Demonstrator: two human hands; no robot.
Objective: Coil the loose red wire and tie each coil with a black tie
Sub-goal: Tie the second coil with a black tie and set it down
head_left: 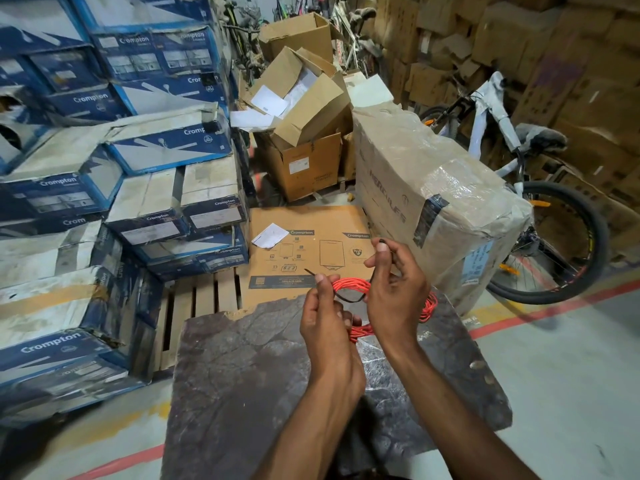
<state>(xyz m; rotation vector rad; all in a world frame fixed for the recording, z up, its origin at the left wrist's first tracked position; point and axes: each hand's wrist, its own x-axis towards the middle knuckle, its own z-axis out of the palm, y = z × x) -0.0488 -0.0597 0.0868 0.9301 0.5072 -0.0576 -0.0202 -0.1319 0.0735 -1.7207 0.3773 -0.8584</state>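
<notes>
A coil of red wire (351, 284) is held up between both hands above the far edge of a dark stone slab (242, 358). A thin black tie (349, 299) loops under the coil. My left hand (325, 317) pinches one end of the tie, which pokes out to the left, and also grips the coil's lower part. My right hand (394, 282) pinches the other end, raised above the coil. More red wire shows behind my right wrist, at the slab's right edge.
Stacked blue and white boxes (114, 188) fill the left. A flat brown carton (308, 254) lies on a wooden pallet beyond the slab. A large wrapped box (433, 188) and a white bicycle (526, 188) stand to the right. Red floor lines cross the concrete.
</notes>
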